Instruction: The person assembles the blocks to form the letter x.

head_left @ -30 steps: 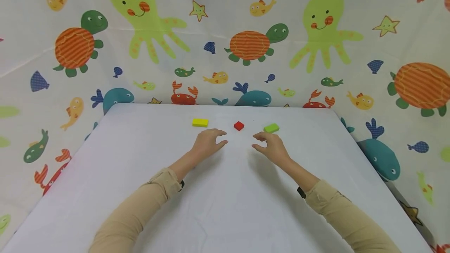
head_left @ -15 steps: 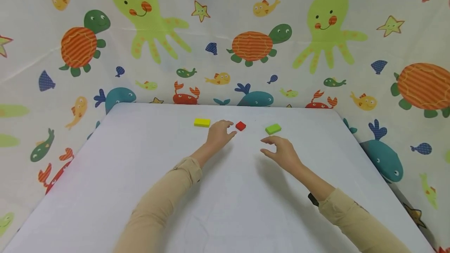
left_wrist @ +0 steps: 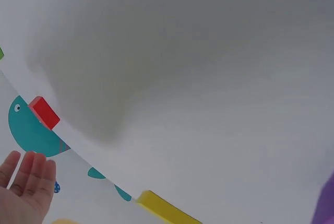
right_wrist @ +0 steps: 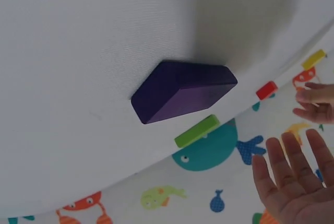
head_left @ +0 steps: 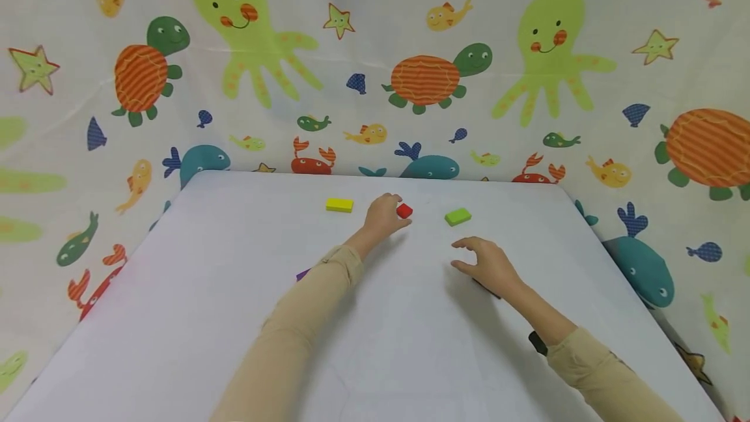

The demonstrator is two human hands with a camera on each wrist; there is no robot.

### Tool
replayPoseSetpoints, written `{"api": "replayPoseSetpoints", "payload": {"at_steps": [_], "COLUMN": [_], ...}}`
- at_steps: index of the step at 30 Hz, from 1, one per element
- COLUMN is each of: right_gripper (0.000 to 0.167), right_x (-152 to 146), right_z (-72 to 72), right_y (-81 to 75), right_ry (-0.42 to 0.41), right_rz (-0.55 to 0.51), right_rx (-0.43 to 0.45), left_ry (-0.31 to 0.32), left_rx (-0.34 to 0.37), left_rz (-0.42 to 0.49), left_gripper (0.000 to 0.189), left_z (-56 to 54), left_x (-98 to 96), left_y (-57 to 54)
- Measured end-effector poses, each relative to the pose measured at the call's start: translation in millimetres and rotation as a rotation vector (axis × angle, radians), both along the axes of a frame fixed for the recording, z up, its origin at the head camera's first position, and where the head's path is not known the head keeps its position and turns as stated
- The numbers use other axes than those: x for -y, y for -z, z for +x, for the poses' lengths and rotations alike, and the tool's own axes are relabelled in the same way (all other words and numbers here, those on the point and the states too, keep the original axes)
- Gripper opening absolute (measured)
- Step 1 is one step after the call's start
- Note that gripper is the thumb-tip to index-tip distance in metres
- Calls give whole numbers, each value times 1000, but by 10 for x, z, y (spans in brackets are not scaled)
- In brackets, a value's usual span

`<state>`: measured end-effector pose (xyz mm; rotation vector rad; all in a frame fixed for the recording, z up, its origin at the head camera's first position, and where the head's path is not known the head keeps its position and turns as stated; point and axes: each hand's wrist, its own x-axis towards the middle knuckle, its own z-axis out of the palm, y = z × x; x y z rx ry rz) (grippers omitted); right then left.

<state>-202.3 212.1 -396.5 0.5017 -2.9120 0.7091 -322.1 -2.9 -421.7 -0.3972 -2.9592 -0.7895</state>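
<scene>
In the head view my left hand (head_left: 383,217) reaches to a small red block (head_left: 404,211), its thumb and fingers spread to either side. In the left wrist view a gap shows between the fingers (left_wrist: 31,174) and the red block (left_wrist: 45,113). My right hand (head_left: 489,264) hovers over the table holding nothing, thumb and fingers apart. Beneath it a dark purple block (right_wrist: 182,91) lies on the cloth, mostly covered by the hand in the head view. A green block (head_left: 458,216) lies beyond the right hand.
A yellow block (head_left: 340,205) lies left of my left hand. Another purple piece (head_left: 302,274) peeks out beside the left sleeve, mostly hidden. The white table (head_left: 205,318) ends at a sea-animal curtain (head_left: 351,51) behind.
My left hand has moved right and forward to the red block. My right hand has drawn back and right, away from the green block. Bits of two purple blocks now show.
</scene>
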Motion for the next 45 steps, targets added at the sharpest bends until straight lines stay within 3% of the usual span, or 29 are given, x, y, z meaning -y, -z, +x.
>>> {"api": "replayPoseSetpoints", "payload": {"at_steps": [10, 22, 28, 36, 45], "right_gripper": [34, 35, 34, 33, 34], "right_x": [-88, -227, -286, -311, -368], "right_z": [-23, 14, 23, 28, 73], "right_y": [54, 122, 192, 171, 187], "right_ry": [-1, 6, -3, -19, -19], "right_rz": [3, 11, 11, 1, -2], "right_rx": [-25, -11, -17, -31, -7], "left_ry": [-66, -89, -54, -117, -120], "left_rx": [37, 74, 114, 121, 101], "left_rz": [-23, -114, -134, -162, -160], "left_gripper": [48, 43, 51, 49, 43], "left_z": [-197, -285, -283, -240, -157], "left_x": [-120, -71, -84, -127, -221], "left_y": [103, 104, 128, 142, 202]}}
